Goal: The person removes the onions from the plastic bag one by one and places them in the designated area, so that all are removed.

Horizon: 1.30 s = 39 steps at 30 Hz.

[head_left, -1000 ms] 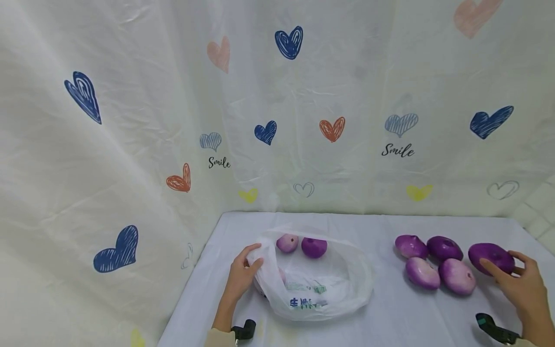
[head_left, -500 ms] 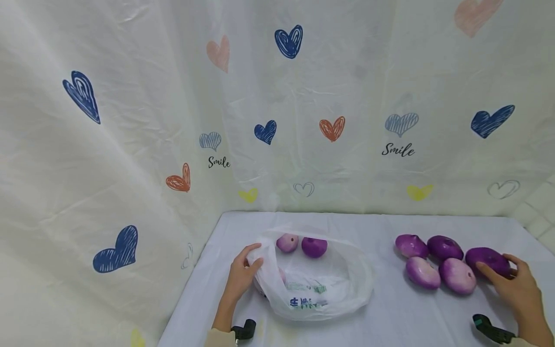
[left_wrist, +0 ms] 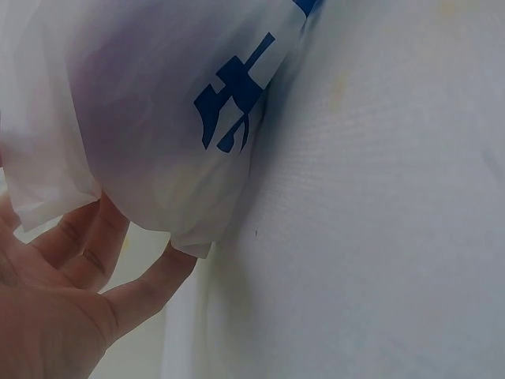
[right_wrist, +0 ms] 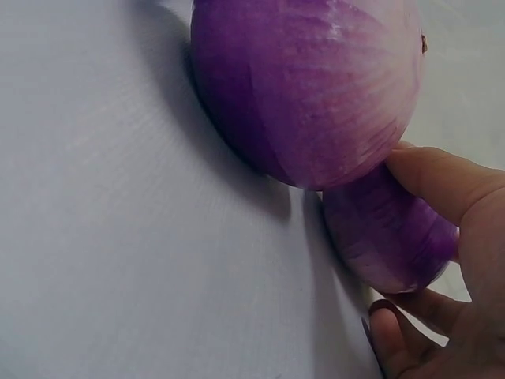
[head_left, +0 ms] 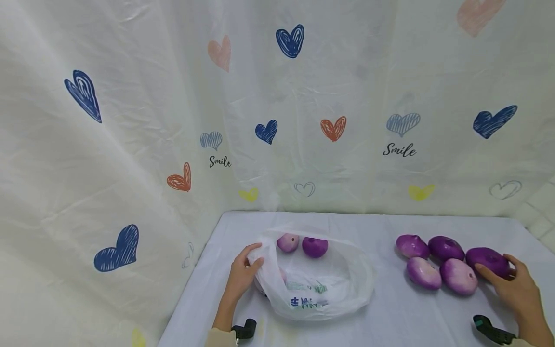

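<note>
A white plastic bag (head_left: 321,312) lies with its mouth wide on the table, and the left edge of that mouth is pinched by my left hand (head_left: 244,272). Two red onions (head_left: 315,247) show inside it at the back, with part of another behind the near rim. In the left wrist view, the bag (left_wrist: 173,197) is stretched over a purple shape. At the far right my right hand (head_left: 516,289) grips a dark red onion (head_left: 487,261), thumb on the near side. This onion (right_wrist: 387,229) is partly hidden behind a paler onion (right_wrist: 308,87) in the right wrist view.
Several more red onions (head_left: 422,273) sit in a cluster just left of the right hand. A white cloth covers the table (head_left: 390,327). Behind stands a pale curtain (head_left: 364,86) printed with hearts. Each wrist wears a black camera mount (head_left: 492,330).
My right hand has brought its onion slightly left and down, up against the cluster, then stayed almost still. The left hand and the bag have not moved.
</note>
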Tool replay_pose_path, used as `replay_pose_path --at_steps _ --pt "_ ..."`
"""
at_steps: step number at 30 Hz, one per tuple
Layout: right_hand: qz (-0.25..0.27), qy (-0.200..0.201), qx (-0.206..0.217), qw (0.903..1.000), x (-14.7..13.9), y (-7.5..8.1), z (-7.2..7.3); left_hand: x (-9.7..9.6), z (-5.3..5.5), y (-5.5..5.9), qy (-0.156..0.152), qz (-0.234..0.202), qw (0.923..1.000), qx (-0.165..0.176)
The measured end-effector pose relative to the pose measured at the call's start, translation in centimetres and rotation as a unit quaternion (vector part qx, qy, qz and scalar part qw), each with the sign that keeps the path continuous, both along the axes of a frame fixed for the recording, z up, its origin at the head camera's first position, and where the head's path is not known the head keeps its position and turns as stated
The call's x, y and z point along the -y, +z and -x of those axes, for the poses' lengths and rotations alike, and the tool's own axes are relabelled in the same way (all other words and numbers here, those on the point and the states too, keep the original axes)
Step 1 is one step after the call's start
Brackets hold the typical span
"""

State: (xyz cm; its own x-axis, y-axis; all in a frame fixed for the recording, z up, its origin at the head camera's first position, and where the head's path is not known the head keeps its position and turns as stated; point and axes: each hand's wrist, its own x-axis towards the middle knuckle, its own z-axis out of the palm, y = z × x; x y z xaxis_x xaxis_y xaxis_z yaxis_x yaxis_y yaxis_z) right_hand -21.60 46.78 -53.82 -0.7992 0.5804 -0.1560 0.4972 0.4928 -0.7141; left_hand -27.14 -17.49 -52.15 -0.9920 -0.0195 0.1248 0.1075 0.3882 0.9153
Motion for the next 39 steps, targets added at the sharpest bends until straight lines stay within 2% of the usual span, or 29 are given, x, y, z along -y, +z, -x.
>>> replay_pose_path --at_steps 10,16,23,29,32,34,36,39 --pt "0.007 0.0 0.002 1.0 -0.2 0.1 0.1 0.0 0.0 0.0 0.001 0.001 1.0 0.001" --pt "-0.008 -0.002 -0.024 0.9997 -0.2 0.9 -0.2 0.0 0.1 -0.1 0.004 0.002 1.0 0.004" --pt "-0.055 -0.007 -0.074 0.9957 1.0 4.3 -0.9 0.0 0.1 -0.2 0.001 -0.003 1.0 0.008" --pt "-0.077 -0.01 -0.164 0.9835 4.2 8.2 -0.9 0.0 -0.2 -0.4 -0.004 -0.016 0.9998 0.01" --pt "-0.067 0.019 -0.203 0.9767 6.6 9.7 -0.7 -0.1 -0.2 -0.3 -0.003 -0.015 0.9999 0.005" --pt "-0.056 0.058 -0.227 0.9706 8.3 10.4 -0.6 -0.1 -0.1 -0.1 -0.001 -0.009 1.0 0.001" --pt "-0.045 0.106 -0.257 0.9594 10.2 11.0 -0.4 0.0 0.0 -0.1 0.001 -0.004 1.0 -0.002" --pt "-0.04 0.175 -0.302 0.9362 13.6 11.7 -0.2 0.1 0.1 -0.1 -0.001 0.0 1.0 -0.004"
